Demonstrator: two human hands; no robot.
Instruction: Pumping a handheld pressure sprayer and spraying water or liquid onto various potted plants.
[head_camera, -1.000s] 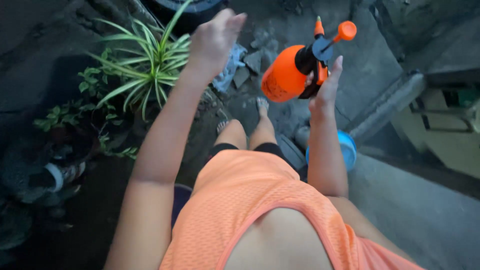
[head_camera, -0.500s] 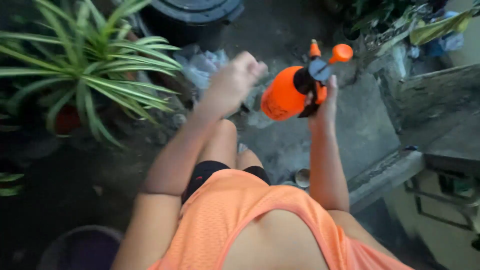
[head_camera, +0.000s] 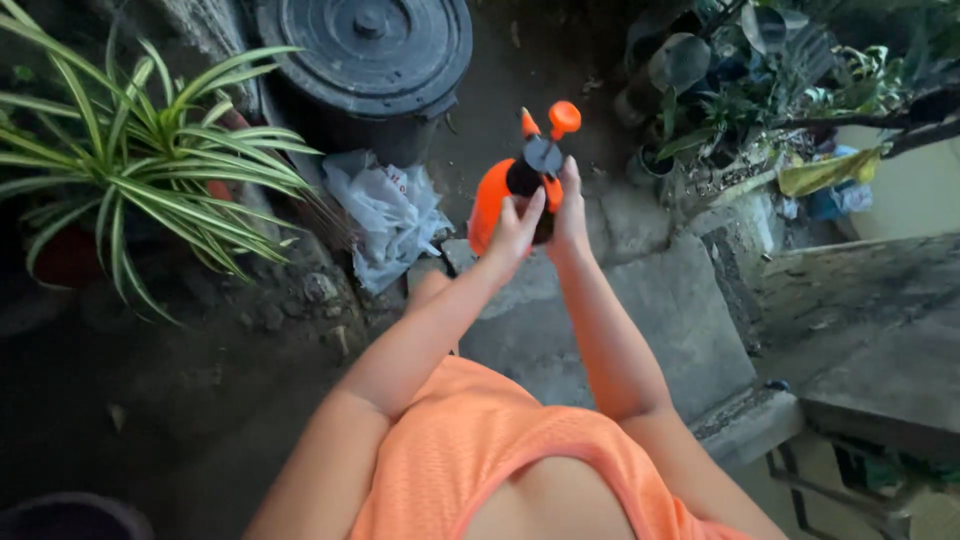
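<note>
The right hand (head_camera: 570, 205) is wrapped round the black neck of an orange sprayer (head_camera: 497, 200), gripping it from the right; the left hand (head_camera: 513, 232) is closed on the same bottle from the near side, fingers (head_camera: 530, 208) pressed against the black collar; both hands hold the sprayer up in the air, tilted a little to the right, above the concrete steps (head_camera: 660, 310); the pump knob (head_camera: 564, 117) and a small orange nozzle (head_camera: 528, 124) stick up beyond the fingers; just beyond and left of the sprayer a crumpled white plastic bag (head_camera: 385, 215) lies on the ground by the steps' far-left corner; behind the bag stands a black bin (head_camera: 365, 55) with its lid on; further left a striped spider plant (head_camera: 130, 170) spreads its leaves over dark soil; to the right, beyond the steps' far edge, potted plants (head_camera: 740, 100) crowd a low wall (head_camera: 860, 290); an orange shirt (head_camera: 480, 450) fills the near edge of view.
</note>
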